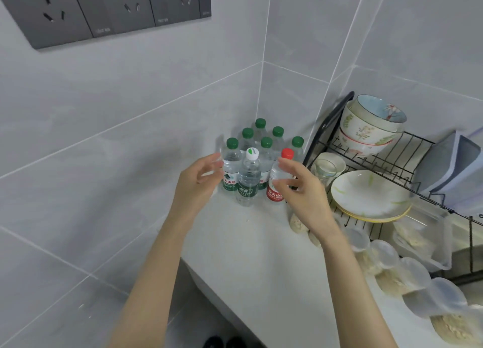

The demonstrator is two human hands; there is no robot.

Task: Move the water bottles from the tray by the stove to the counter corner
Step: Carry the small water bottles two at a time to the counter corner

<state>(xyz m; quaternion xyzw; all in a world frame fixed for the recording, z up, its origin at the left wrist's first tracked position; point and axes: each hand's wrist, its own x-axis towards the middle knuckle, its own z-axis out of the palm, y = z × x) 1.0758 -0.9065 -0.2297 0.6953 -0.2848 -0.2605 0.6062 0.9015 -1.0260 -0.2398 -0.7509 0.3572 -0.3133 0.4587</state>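
Where the counter (261,243) meets the tiled corner, left of the rack (392,170), eight bottles (248,177) stand upright in a tight cluster. Your left hand (196,183) sits at the cluster's side farthest from the rack, fingers loosely spread, gripping nothing. Your right hand (303,190) overlaps the red-capped bottle (274,192), which stands close to the rack. Whether it grips that bottle cannot be determined.
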